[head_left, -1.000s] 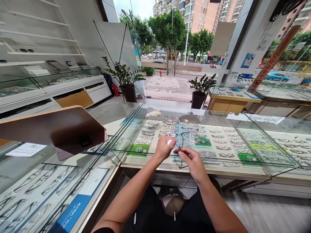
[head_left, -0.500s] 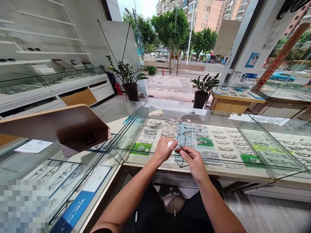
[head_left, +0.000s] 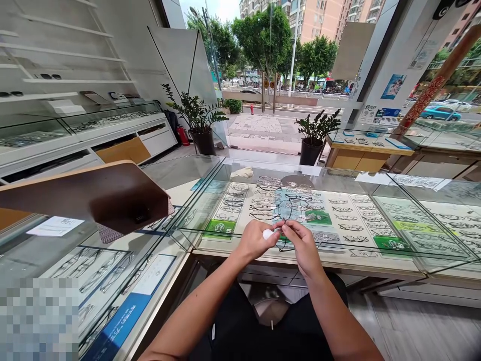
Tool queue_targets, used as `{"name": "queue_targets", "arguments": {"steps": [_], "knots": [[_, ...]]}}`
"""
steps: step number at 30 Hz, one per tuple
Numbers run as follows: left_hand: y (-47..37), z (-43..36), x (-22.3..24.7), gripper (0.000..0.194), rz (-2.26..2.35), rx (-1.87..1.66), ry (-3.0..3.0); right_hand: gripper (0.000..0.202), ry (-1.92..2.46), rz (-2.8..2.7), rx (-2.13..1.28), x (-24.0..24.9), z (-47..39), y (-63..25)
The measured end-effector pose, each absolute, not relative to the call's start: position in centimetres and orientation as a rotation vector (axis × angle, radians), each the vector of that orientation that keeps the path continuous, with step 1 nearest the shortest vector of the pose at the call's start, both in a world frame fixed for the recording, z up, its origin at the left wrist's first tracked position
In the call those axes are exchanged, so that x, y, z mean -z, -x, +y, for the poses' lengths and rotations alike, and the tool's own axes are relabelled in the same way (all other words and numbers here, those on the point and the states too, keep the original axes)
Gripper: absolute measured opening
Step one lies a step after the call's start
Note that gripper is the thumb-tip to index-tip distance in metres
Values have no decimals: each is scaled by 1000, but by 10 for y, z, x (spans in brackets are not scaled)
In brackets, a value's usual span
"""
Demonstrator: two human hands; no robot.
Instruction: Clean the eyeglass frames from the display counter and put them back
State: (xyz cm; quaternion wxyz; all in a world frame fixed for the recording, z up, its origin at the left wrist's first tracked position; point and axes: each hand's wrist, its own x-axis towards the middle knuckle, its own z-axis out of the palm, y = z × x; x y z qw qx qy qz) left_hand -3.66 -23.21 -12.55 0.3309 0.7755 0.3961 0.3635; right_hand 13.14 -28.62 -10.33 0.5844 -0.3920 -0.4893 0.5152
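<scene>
Dark thin-rimmed eyeglasses (head_left: 291,210) are held up over the front edge of the glass counter, one rim above my fingers and part of the frame below. My right hand (head_left: 303,246) is closed, pinching them near the middle. My left hand (head_left: 254,241) is closed around a small white rounded object (head_left: 267,234), whose kind I cannot make out. Its fingertips meet those of the right hand at the frame, hiding the contact point.
The glass display counter (head_left: 376,260) holds rows of eyeglasses and green cards (head_left: 219,227). A white glove-like bundle (head_left: 241,172) lies on its far side. At left, a brown board or screen (head_left: 86,198) juts over the side counter. Potted plants (head_left: 203,141) stand beyond.
My hands have come closer together at the eyeglasses, and the left thumb has shifted. The eyeglasses have moved slightly right and up. The white object remains in my left hand.
</scene>
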Motion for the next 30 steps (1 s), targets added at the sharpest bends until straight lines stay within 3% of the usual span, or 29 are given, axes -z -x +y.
{"name": "queue_targets", "arguments": {"steps": [6, 10, 12, 19, 30], "knots": [[63, -199, 141, 63, 1194, -1109, -1869, 28, 955, -1078, -1224, 108, -291, -143], [114, -156, 153, 34, 1510, -1289, -1717, 29, 1000, -1026, -1247, 116, -298, -159], [143, -138, 160, 29, 1709, -1365, -1636, 30, 1013, -1018, -1245, 120, -302, -166], [205, -121, 182, 32, 2125, -1369, -1489, 30, 1028, -1011, -1256, 127, -306, -169], [208, -119, 192, 57, 2246, -1303, -1550, 30, 1010, -1020, -1270, 124, -309, -169]]}}
